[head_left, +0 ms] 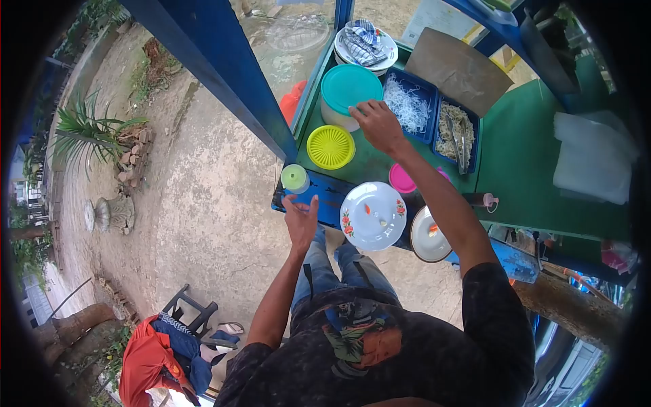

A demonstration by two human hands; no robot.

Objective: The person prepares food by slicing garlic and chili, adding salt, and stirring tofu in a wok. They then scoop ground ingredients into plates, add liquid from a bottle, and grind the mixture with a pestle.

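Right hand, fingers half curled, meets the rim of the teal-lidded tub on the counter, its hold unclear; left hand, loosely open, appears empty. The step seems to be reaching for this tub, calling next for a secure rim grip. Counted: one teal-lidded tub, one yellow-lidded tub, two noodle trays, two foreground plates.

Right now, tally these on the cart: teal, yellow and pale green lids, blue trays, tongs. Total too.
Teal lid: 1
Yellow lid: 1
Pale green lid: 1
Blue trays: 2
Tongs: 1
Total: 6
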